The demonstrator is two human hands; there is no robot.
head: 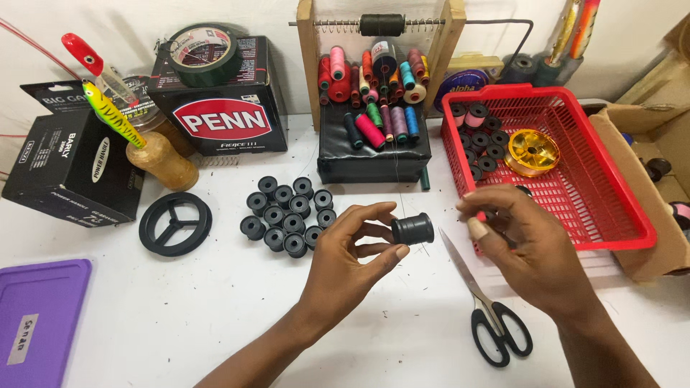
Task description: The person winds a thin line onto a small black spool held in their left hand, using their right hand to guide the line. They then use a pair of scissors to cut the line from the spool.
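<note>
**A:** What are the hands doing?

**B:** The left hand pinches a small black spool between thumb and fingertips, holding it above the white tabletop. The right hand sits just beside the spool, thumb and forefinger pressed together; whether they grip a thread is too fine to tell.

**A:** What lies around them?

**B:** Black-handled scissors lie on the tabletop below the right hand. To the left of the left hand stands a cluster of matching black spools, and further left a flat black wheel. Behind the right hand is a red basket holding more black spools and a gold reel. At the back, a wooden rack holds coloured thread bobbins.
</note>
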